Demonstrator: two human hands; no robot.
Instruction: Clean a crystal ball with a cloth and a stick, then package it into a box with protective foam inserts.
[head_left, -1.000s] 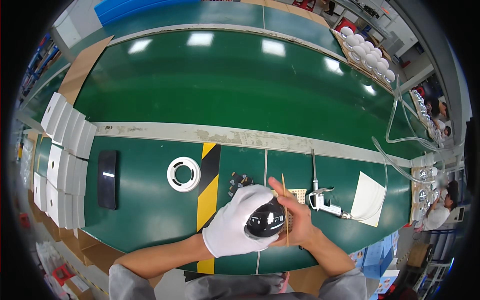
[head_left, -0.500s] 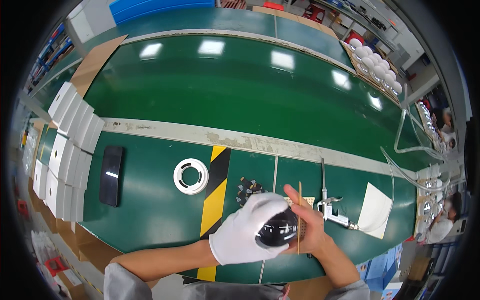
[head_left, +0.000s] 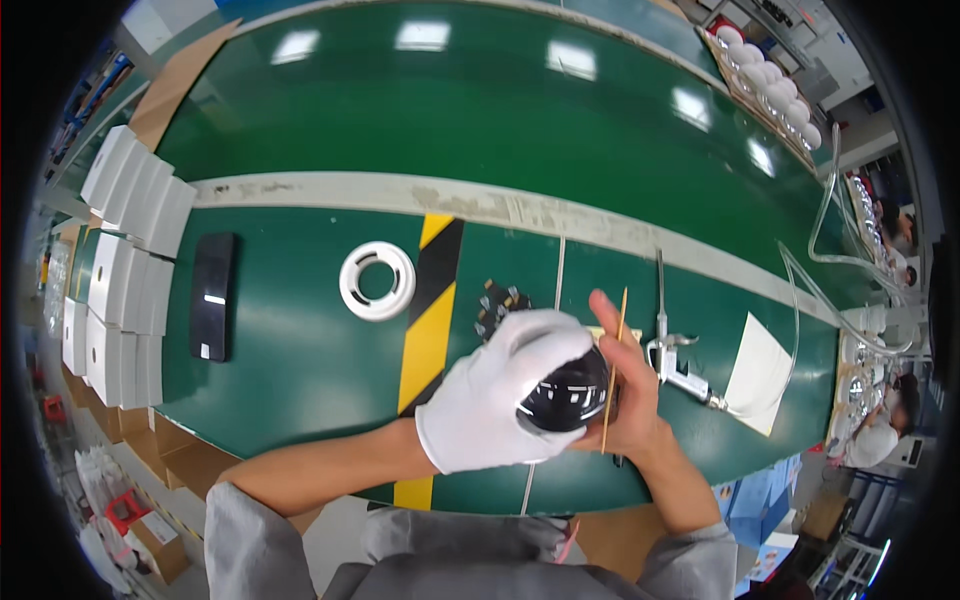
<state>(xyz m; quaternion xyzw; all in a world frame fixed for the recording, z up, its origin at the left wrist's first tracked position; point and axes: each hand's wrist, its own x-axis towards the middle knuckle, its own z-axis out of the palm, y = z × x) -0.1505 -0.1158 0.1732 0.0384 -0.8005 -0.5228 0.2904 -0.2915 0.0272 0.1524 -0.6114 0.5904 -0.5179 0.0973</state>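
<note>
Head view shows our gloved left hand (head_left: 500, 400) gripping a glossy black dome (head_left: 565, 397) above the green table's (head_left: 290, 385) near side, right of the striped tape (head_left: 430, 330). Our bare right hand (head_left: 637, 400), curled at the dome's right, holds a thin wooden stick (head_left: 619, 335); an air gun (head_left: 686, 381) lies farther right.
</note>
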